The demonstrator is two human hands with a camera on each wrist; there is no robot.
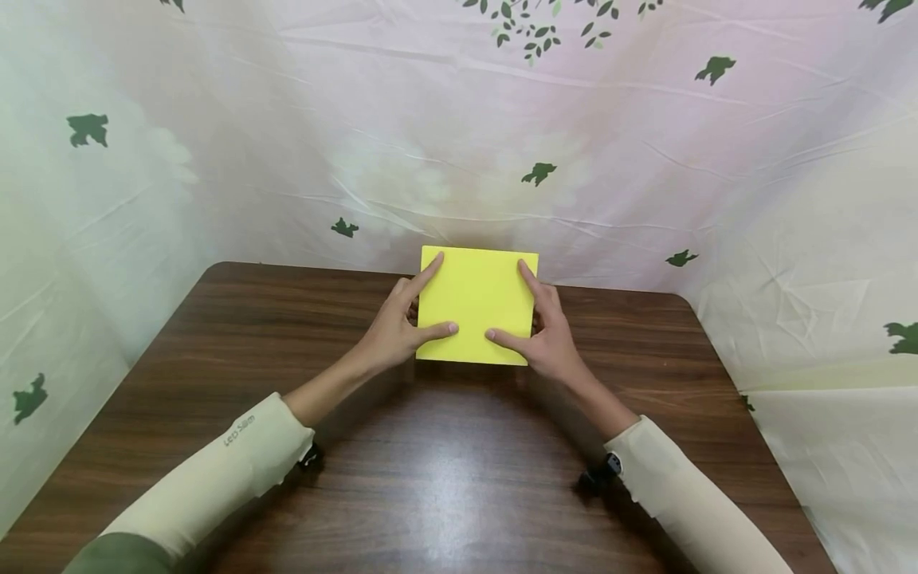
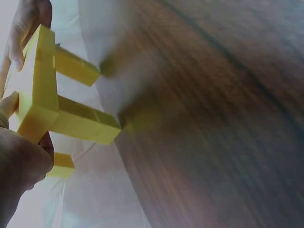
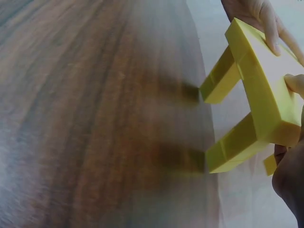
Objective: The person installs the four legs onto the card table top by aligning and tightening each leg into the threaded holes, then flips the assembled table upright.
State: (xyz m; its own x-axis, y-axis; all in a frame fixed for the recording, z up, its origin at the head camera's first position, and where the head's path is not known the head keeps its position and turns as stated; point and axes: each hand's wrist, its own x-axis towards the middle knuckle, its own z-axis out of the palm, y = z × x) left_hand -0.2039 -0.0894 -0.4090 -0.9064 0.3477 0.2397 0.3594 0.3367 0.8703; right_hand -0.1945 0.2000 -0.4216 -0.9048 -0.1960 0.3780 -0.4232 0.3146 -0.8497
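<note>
A small yellow toy table (image 1: 476, 299), with a square top and block-like legs, is at the far side of the wooden tabletop. My left hand (image 1: 394, 327) grips its left side, thumb and index finger lying on the top. On the opposite side my right hand (image 1: 554, 331) holds it the same way. Both wrist views show yellow legs (image 2: 85, 121) pointing down at the wood, their ends touching it or very close to it. The other fingers are partly hidden below the edges of the top. One leg (image 3: 270, 165) is mostly covered by my right hand.
The dark wooden tabletop (image 1: 445, 478) has a glossy sheen and rounded far corners. A pale cloth (image 1: 445, 119) with green leaf and bird prints hangs behind it and along both sides. Black devices (image 1: 601, 476) sit at both wrists.
</note>
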